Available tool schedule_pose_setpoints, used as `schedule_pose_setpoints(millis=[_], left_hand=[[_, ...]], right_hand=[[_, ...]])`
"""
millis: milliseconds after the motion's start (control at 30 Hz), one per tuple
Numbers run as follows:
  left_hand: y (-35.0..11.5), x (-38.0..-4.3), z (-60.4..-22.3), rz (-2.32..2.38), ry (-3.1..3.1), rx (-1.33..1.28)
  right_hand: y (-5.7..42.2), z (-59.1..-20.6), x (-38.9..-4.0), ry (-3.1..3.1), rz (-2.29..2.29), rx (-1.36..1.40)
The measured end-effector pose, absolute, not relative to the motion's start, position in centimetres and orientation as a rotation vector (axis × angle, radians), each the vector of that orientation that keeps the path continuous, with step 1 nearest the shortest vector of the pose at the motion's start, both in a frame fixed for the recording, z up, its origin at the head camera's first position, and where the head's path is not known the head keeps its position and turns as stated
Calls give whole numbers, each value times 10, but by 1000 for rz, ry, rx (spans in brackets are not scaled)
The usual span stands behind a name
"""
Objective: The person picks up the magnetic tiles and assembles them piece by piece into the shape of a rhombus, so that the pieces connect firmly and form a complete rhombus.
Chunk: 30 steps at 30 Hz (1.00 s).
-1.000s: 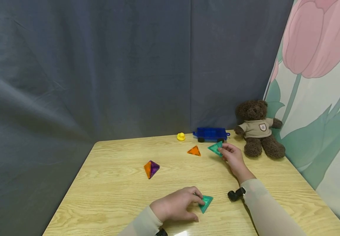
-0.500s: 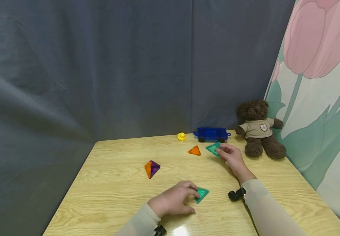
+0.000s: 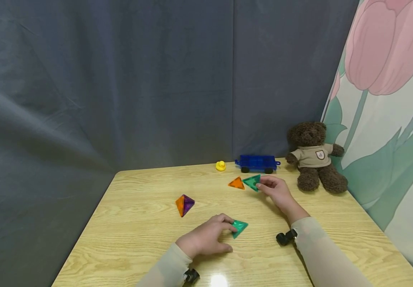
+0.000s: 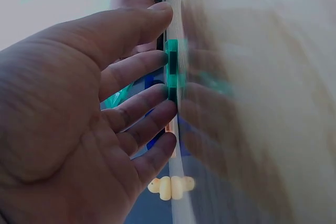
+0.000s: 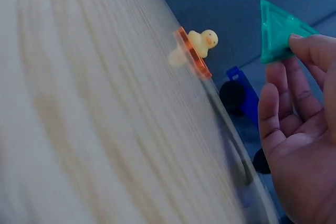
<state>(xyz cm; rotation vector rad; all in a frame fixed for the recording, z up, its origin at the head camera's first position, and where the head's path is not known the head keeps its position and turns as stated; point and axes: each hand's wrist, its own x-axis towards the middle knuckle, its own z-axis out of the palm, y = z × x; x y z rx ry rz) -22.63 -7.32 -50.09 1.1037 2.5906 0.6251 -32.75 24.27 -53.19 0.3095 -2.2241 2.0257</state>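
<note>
My right hand (image 3: 277,194) pinches a translucent green triangular magnetic tile (image 5: 278,35) between thumb and fingers, raised above the table in the right wrist view. In the head view this tile's left tip comes right up to a flat orange triangular tile (image 3: 236,183). Nearer the front, my left hand (image 3: 208,236) rests its fingertips on a second green triangular tile (image 3: 240,228) lying flat on the table. Its thumb stays apart from that tile, and the fingers (image 4: 136,66) are fairly straight. Left of both hands stands a small pyramid (image 3: 184,205) of orange and purple triangles.
A yellow toy duck (image 3: 220,166) and a blue wheeled toy wagon (image 3: 257,163) stand along the back edge of the wooden table (image 3: 138,239). A brown teddy bear (image 3: 312,157) sits at the back right by the tulip-patterned wall. Dark curtain (image 3: 174,79) hangs behind.
My left hand has slid its green tile away from me and leftward across the table. The right hand has brought its green tile left, closer to the orange one.
</note>
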Motion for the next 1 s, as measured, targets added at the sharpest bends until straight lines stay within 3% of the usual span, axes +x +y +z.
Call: schedule_pose_setpoints(millis=[500, 1000], left_hand=[[-86, -238, -503, 680, 2619, 1032], [-95, -246, -507, 749, 2629, 989]], right_hand=[[217, -526, -323, -2412, 1864, 592], [198, -524, -316, -2524, 1781, 645]])
